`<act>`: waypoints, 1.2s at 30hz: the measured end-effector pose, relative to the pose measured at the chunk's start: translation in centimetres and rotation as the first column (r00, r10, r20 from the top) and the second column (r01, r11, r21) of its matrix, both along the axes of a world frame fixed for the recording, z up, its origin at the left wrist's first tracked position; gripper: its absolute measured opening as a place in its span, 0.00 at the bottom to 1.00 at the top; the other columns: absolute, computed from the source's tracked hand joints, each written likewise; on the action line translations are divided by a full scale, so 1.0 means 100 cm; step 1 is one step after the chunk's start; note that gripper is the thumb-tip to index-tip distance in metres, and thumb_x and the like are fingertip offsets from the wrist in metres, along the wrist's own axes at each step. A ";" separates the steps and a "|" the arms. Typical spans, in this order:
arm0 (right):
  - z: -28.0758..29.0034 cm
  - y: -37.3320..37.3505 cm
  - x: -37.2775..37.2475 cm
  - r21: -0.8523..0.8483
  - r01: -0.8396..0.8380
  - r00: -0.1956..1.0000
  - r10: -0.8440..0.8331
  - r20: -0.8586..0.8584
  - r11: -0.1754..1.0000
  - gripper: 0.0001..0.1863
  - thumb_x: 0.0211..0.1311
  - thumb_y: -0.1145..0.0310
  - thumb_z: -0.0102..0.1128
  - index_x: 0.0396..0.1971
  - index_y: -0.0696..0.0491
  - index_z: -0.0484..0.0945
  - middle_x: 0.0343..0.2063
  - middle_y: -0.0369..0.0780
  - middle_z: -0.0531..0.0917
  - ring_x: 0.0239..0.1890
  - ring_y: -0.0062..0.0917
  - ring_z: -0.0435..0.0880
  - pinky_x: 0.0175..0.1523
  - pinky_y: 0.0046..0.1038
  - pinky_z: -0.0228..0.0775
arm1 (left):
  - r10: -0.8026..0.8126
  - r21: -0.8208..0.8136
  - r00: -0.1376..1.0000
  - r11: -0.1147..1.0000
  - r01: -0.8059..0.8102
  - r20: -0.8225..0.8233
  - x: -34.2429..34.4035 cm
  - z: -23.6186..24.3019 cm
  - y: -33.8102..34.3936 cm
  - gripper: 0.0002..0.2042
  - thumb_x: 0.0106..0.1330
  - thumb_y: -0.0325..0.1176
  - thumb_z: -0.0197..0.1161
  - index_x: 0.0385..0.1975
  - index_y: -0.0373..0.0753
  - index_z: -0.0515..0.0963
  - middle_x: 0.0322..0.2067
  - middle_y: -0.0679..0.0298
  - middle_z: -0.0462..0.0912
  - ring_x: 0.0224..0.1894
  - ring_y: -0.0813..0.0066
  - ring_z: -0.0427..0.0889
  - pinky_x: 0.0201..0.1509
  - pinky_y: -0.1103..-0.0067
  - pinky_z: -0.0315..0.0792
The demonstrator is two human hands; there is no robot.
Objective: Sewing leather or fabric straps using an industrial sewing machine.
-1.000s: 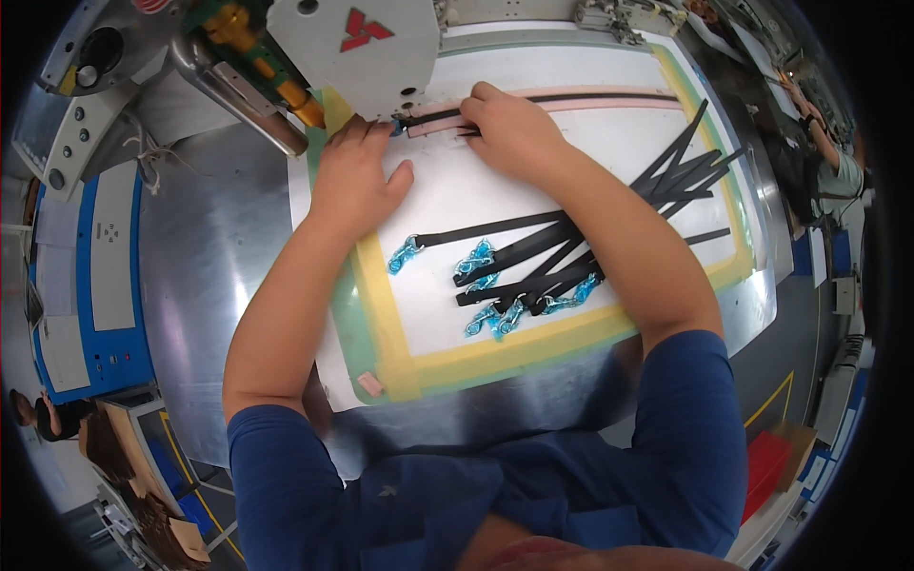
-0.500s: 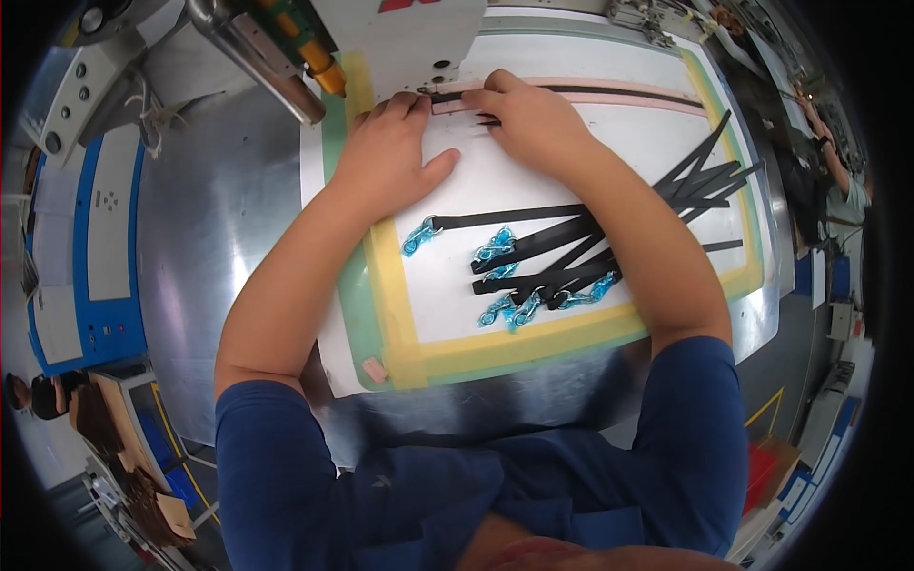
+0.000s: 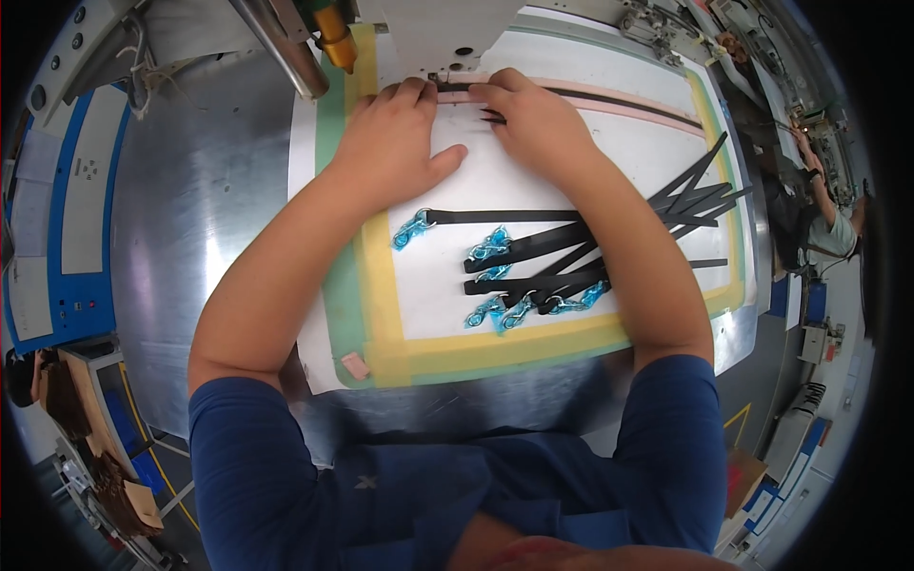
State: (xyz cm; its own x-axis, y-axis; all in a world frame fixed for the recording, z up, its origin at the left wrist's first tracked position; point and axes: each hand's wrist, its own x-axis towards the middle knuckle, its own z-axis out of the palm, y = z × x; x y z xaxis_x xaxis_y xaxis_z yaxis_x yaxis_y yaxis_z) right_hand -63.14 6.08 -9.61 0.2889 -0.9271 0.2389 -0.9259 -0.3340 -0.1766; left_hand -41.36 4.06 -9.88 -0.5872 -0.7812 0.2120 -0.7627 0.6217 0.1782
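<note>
My left hand (image 3: 395, 143) lies palm down beside the sewing machine head (image 3: 443, 36), its fingertips at the left end of a black strap and its thumb spread away. The black strap (image 3: 609, 105) lies flat between pink guide strips (image 3: 571, 84). My right hand (image 3: 538, 124) is curled, index finger pressing on the strap. From beneath its fingers stick the dark points of a small two-pointed tool (image 3: 492, 116); the rest is hidden. Nearer me lies a pile of black straps (image 3: 533, 249) with metal snap hooks (image 3: 493, 245) wrapped in blue film.
A white work board (image 3: 433, 309) edged with yellow and green tape covers the metal table (image 3: 205, 238). A metal tube (image 3: 286, 52) and a yellow-tipped device (image 3: 338, 48) hang at upper left. A blue control panel (image 3: 81, 285) stands left. A person (image 3: 828, 224) sits at far right.
The whole view has shifted slightly, so the board and straps appear a little further left. My hands keep nearly the same pose on the strap.
</note>
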 end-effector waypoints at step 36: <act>0.009 0.000 0.006 -0.006 -0.040 0.992 0.039 -0.117 0.999 0.15 0.62 0.72 0.61 0.48 0.55 0.85 0.47 0.43 0.84 0.46 0.41 0.88 0.51 0.40 0.82 | 0.049 -0.110 0.999 0.993 -0.046 0.016 -0.010 -0.008 0.013 0.37 0.66 0.58 0.63 0.62 0.28 0.75 0.62 0.46 0.75 0.62 0.50 0.77 0.68 0.60 0.67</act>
State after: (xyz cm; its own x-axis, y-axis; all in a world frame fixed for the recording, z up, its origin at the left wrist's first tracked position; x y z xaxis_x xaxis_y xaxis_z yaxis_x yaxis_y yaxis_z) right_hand -62.56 6.03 -8.74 0.3517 -0.9124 0.2092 -0.9261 -0.3718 -0.0647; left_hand -42.36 5.36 -10.63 -0.5547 -0.7810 0.2871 -0.7944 0.5997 0.0964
